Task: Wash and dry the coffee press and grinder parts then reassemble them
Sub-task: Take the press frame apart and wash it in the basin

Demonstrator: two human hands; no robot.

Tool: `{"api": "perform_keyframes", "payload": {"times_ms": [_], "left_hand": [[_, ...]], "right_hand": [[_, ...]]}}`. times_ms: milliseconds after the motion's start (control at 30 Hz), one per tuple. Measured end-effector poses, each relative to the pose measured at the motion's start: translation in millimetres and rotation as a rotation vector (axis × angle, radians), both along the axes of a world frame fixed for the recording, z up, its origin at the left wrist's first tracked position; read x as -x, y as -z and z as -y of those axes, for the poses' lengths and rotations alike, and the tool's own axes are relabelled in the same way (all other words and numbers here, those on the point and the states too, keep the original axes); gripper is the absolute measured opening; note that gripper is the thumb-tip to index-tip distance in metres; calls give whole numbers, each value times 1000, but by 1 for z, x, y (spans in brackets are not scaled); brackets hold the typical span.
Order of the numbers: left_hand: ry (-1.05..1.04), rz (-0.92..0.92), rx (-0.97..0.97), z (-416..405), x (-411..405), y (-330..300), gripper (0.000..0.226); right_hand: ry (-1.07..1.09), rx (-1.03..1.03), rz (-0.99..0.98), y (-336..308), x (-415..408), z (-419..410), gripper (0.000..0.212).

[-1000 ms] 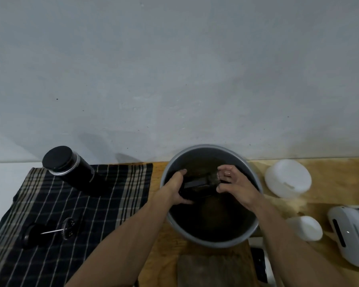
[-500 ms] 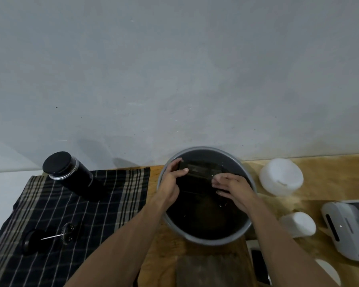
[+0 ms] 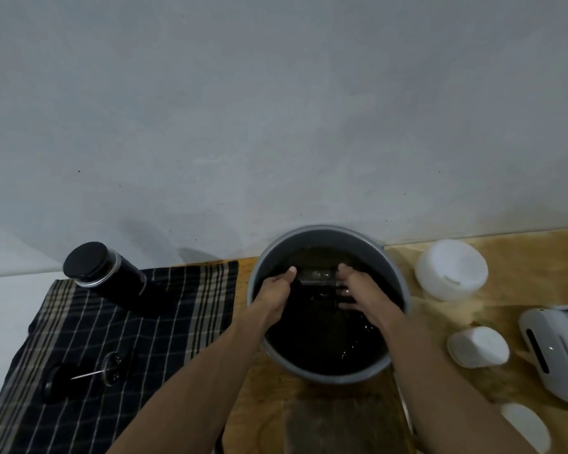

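Note:
A grey metal basin (image 3: 402, 286) of dark water stands on the wooden table. Both my hands are in it. My left hand (image 3: 276, 290) grips the left end of a dark cylindrical part (image 3: 315, 276) lying across the water at the far side. My right hand (image 3: 358, 290) holds its right end, fingers partly under water. On the checked cloth (image 3: 79, 329) to the left stands a black cylinder with a black lid (image 3: 102, 273). The plunger with its rod and filter disc (image 3: 112, 368) lies on the cloth near the front.
Right of the basin stand a white round tub (image 3: 450, 270) and a smaller white container (image 3: 477, 347). A white device (image 3: 558, 352) lies at the right edge. A dark wooden block (image 3: 338, 427) sits in front of the basin. A grey wall is close behind.
The dark part has gone from tilted above the water to lying level at the basin's far side, partly in the water. Both hands followed it.

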State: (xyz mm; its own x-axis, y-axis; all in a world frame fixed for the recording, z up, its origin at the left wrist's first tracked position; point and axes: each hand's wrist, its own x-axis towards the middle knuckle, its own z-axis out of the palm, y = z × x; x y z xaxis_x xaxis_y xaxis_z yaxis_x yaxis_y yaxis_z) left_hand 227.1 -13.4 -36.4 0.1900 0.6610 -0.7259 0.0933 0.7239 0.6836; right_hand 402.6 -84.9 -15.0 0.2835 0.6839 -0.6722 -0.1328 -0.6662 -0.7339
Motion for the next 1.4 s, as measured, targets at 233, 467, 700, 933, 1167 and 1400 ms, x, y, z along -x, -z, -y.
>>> {"api": "perform_keyframes", "payload": {"times_ms": [233,467,700,933,1167,1400], "left_hand": [[53,-123,56,-2,3,5,41],[58,-141,52,-3,6,3,43],[105,-154,80,5,8,4,45],[142,-14,188,4,7,-12,60],[341,-146,-54,-8,11,-60,66],[423,-326,-362,-17,12,-114,56]], "right_hand": [[48,66,27,16,4,-6,43],[52,98,27,33,-5,-14,69],[162,148,-74,26,-3,-2,52],[118,-35,-42,1,8,8,38],[210,-126,-287,-8,13,19,39],[191,-116,-357,-30,18,26,31]]}}
